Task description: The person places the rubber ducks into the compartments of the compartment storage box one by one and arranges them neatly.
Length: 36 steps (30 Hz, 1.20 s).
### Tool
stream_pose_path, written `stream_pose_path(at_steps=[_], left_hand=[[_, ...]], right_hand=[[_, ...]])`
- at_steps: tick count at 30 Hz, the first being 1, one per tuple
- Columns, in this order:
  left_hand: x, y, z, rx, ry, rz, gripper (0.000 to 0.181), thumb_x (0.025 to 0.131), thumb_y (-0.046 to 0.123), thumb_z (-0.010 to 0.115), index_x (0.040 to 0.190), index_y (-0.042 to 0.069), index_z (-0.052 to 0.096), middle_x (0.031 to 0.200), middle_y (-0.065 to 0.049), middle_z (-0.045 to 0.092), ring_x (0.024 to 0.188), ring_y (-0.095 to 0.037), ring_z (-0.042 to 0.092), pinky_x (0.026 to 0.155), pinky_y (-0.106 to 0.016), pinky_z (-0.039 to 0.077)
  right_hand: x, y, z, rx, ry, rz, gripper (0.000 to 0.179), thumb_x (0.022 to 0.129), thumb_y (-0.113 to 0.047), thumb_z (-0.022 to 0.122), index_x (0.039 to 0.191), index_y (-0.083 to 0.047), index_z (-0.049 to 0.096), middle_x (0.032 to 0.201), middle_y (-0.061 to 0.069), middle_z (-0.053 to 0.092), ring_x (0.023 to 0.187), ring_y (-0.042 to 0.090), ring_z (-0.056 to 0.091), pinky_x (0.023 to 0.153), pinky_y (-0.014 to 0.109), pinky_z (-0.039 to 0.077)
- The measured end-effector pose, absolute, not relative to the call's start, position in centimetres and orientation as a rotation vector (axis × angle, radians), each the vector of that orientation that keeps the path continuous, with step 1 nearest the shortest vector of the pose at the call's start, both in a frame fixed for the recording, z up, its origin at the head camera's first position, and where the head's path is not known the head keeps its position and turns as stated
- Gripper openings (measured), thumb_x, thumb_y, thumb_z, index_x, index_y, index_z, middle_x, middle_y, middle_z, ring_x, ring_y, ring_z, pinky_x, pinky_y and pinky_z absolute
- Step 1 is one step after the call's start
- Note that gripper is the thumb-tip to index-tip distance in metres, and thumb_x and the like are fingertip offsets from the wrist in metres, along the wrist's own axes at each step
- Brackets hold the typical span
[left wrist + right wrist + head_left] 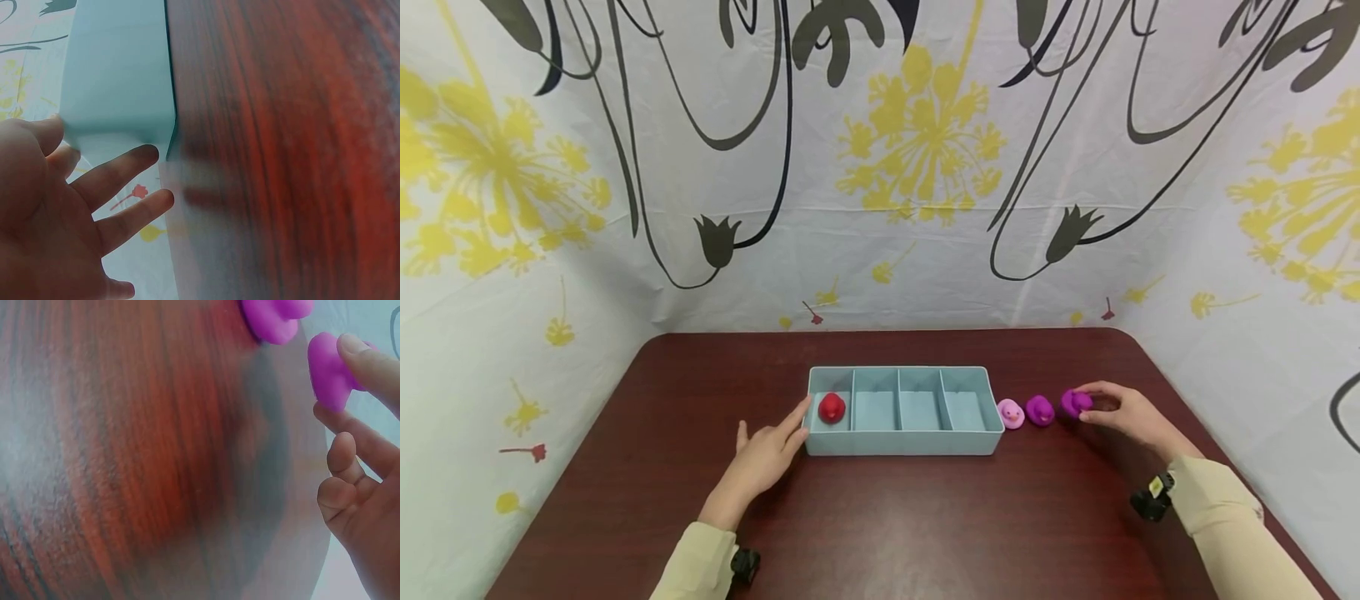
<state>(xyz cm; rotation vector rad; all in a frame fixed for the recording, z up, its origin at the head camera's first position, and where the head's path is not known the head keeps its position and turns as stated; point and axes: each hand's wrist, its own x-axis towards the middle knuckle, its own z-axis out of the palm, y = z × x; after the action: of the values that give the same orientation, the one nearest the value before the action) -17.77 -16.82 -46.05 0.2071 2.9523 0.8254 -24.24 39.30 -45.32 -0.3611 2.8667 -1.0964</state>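
Note:
A pale blue box (901, 443) with several compartments lies on the table. In its leftmost compartment sits a red rubber duck (831, 408). My left hand (765, 457) rests its fingertips against the box's left end, fingers spread and fairly straight; the left wrist view shows them beside the box wall (119, 69). Between thumb and fingers, my right hand (1131, 417) pinches a purple rubber duck (1076, 403), also seen in the right wrist view (330, 372). Left of it stand a second purple duck (1040, 411) and a pink duck (1011, 413), close to the box's right end.
The dark red-brown table (925, 525) has rounded far corners. A white cloth (880, 275) with yellow flowers and grey plant shapes hangs behind it and along both sides. Each wrist carries a small black camera, one on the left (745, 566) and one on the right (1152, 497).

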Motion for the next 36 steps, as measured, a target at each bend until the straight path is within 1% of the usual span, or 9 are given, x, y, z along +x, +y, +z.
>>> stream_pose_path(at_steps=[4,11,22,31,36], left_hand=[[-17.9,-16.6,-46.0,0.214,2.957,0.825,0.057,0.099,0.035,0.049,0.152,0.03,0.027,0.122,-0.006,0.066,0.119,-0.035,0.056,0.107,-0.073,0.001],[-17.9,-16.3,-46.1,0.221,2.955,0.83,0.057,0.099,0.035,0.049,0.151,0.03,0.028,0.128,-0.008,0.063,0.119,-0.036,0.056,0.107,-0.073,0.001],[-17.9,-16.6,-46.2,0.222,2.964,0.834,0.057,0.099,0.035,0.049,0.151,0.031,0.027,0.116,-0.005,0.069,0.116,-0.034,0.058,0.107,-0.074,0.002],[-17.9,-16.8,-45.9,0.21,2.955,0.852,0.058,0.099,0.035,0.049,0.152,0.031,0.026,0.123,-0.007,0.066,0.119,-0.035,0.057,0.106,-0.074,0.0],[-17.9,-17.0,-46.1,0.207,2.953,0.855,0.058,0.099,0.034,0.049,0.152,0.03,0.026,0.125,-0.007,0.065,0.119,-0.035,0.056,0.106,-0.074,0.0]], right_hand=[[-24.0,39.0,-45.0,-0.366,2.867,-1.094,0.047,0.085,-0.027,0.073,0.123,-0.003,0.06,0.112,0.02,0.063,0.083,0.002,0.063,0.069,0.018,0.05],[-23.4,38.3,-44.4,-0.355,2.867,-1.144,0.046,0.085,-0.026,0.073,0.123,-0.002,0.06,0.111,0.021,0.064,0.08,0.003,0.063,0.066,0.019,0.05],[-23.8,37.1,-44.3,-0.46,2.837,-1.257,0.041,0.085,-0.02,0.073,0.12,-0.002,0.062,0.104,0.018,0.067,0.081,0.008,0.066,0.067,0.018,0.052],[-24.3,36.3,-43.7,-0.545,2.827,-1.227,0.041,0.085,-0.016,0.073,0.121,0.0,0.061,0.106,0.019,0.066,0.082,0.006,0.065,0.067,0.017,0.052],[-24.5,35.8,-43.5,-0.556,2.806,-1.244,0.041,0.084,-0.015,0.073,0.121,-0.001,0.061,0.103,0.015,0.067,0.083,0.006,0.065,0.068,0.017,0.052]])
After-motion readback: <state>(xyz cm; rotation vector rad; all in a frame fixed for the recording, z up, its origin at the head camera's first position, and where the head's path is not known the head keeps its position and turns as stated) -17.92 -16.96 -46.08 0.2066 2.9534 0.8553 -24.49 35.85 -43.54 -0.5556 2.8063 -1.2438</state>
